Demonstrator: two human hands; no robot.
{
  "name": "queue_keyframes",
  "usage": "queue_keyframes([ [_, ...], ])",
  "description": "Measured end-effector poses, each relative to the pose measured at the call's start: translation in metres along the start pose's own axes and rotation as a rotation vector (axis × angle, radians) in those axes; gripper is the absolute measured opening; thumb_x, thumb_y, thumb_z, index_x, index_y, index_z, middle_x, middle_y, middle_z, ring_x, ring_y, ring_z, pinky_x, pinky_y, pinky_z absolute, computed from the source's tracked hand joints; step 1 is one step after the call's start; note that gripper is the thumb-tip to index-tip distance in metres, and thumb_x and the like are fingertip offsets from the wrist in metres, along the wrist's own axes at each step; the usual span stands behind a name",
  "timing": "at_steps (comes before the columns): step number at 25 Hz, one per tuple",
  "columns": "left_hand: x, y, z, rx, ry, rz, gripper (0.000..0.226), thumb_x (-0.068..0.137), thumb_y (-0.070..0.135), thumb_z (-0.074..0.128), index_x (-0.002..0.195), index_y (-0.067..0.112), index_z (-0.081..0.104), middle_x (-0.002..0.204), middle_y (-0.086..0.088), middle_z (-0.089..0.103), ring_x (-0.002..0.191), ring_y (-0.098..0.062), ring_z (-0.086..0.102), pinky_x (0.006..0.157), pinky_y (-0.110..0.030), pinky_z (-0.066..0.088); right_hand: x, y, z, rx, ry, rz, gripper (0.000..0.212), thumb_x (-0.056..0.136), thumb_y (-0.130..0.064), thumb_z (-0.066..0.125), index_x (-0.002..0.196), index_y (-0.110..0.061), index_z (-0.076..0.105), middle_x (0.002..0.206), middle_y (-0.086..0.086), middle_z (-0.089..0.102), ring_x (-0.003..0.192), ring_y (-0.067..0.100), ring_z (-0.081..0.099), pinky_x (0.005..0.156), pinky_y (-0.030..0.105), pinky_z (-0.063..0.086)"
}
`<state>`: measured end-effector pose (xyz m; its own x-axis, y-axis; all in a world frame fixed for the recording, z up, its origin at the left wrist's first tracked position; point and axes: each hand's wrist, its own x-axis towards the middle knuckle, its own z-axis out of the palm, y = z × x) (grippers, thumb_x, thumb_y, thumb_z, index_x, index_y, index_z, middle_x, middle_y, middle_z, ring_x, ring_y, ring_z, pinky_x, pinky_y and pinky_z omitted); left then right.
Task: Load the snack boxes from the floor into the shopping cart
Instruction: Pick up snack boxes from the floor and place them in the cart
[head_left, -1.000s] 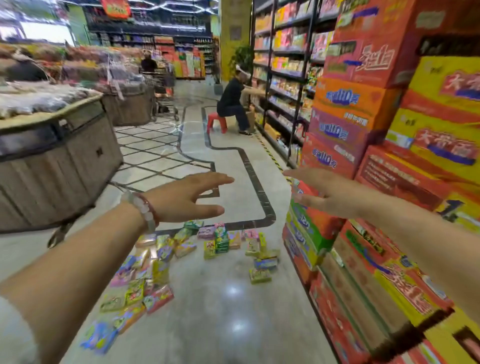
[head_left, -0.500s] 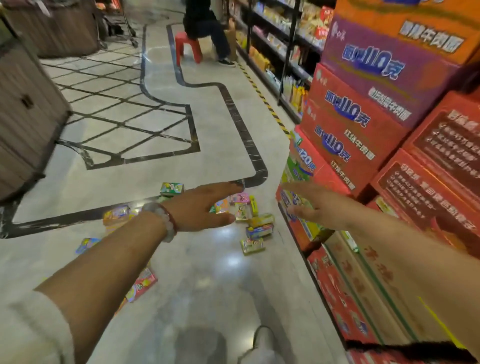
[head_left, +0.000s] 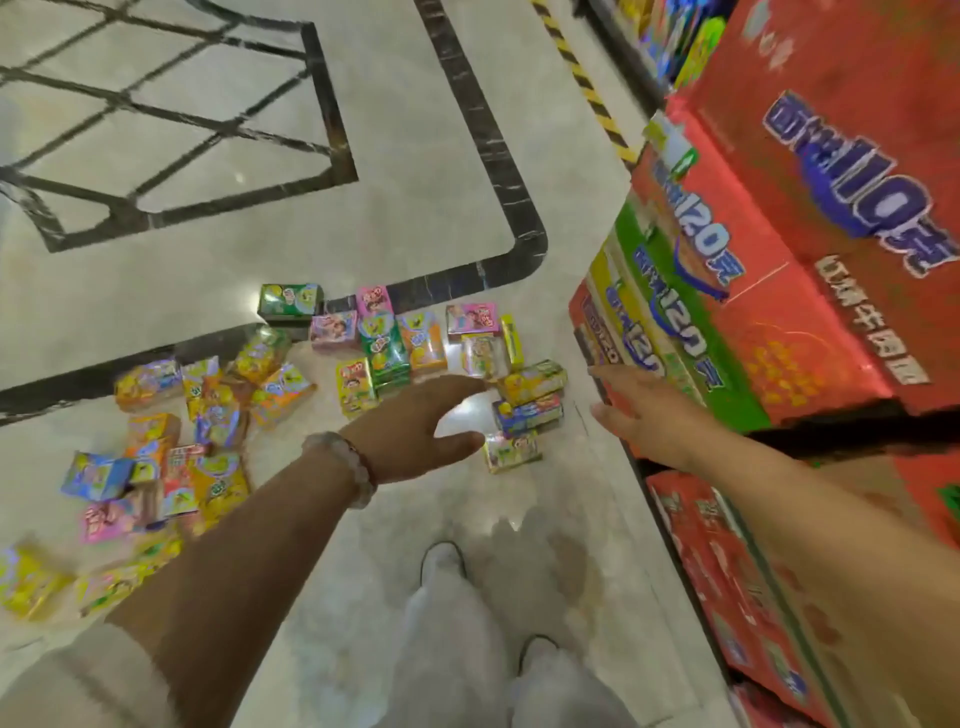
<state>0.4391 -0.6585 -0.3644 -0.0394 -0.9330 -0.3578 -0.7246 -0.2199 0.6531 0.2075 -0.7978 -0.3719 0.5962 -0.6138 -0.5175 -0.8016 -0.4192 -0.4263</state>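
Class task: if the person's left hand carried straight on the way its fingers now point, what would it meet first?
Probably the clear-wrapped snack box just beyond the fingertips of the left hand, though the hand's height above the floor is unclear.

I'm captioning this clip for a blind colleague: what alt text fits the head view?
Both bare hands, left hand and right hand, reach open and empty toward small colourful snack boxes scattered on a marble floor. Stacked red cartons stand to the right; no shopping cart shows.

Head camera looks steeply down at the floor (head_left: 395, 218) from standing height.
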Motion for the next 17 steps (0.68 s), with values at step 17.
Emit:
queue_keyframes([
  [17, 0.300, -0.336, 0.350, 0.277, -0.238, -0.186, 0.088, 0.069, 0.052, 0.073, 0.140, 0.019, 0.032, 0.137, -0.006, 0.039, 0.125, -0.027, 0.042, 0.100, -0.037, 0.039, 0.347, 0.255, 0.356, -0.448, 0.427, -0.203, 0.056, 0.068, -0.023, 0.045, 0.123, -0.011, 0.051, 0.118, 0.017, 0.050, 0.109, 0.037, 0.047, 0.096, 0.046, 0.032],
])
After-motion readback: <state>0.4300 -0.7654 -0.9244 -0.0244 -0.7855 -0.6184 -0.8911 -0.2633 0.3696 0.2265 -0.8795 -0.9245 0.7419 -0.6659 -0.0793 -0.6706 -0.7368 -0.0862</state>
